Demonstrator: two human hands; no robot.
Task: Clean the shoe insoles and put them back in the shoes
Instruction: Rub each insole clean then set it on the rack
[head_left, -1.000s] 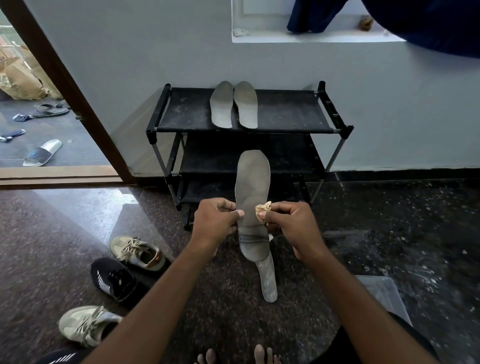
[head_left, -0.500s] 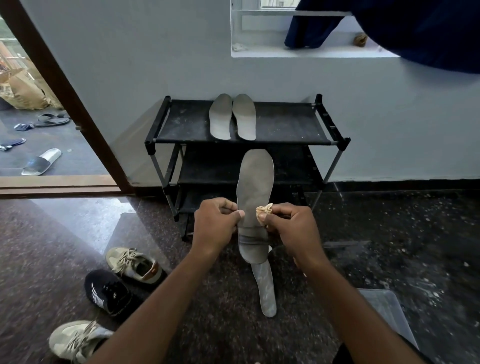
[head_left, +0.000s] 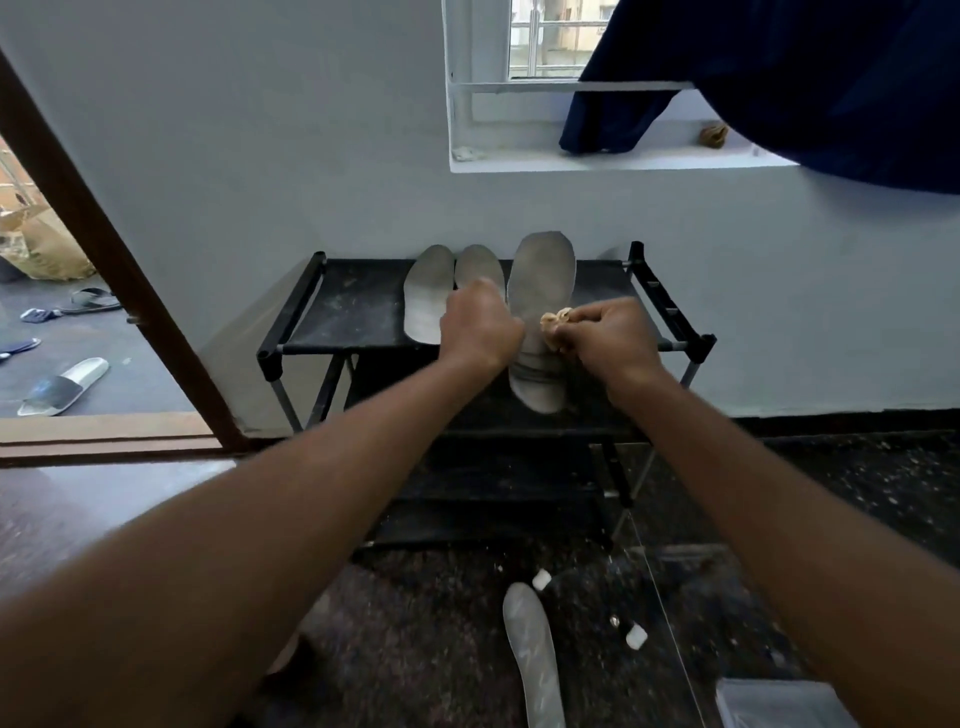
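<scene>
Grey insole (head_left: 540, 280): fingers of left hand (head_left: 480, 327) clamp its edge — hard rubbing could twist it free.
Cloth (head_left: 555, 319): right hand (head_left: 608, 338) pinches it, 3 o'clock.

Grey insole (head_left: 540, 280) upright (heel down), two more (head_left: 428, 293) flat on the rack (head_left: 353, 312).

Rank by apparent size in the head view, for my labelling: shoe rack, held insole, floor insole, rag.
1. shoe rack
2. held insole and floor insole: these look alike; the floor one is nearer and cut off by the frame, so they are unranked
3. rag
</scene>
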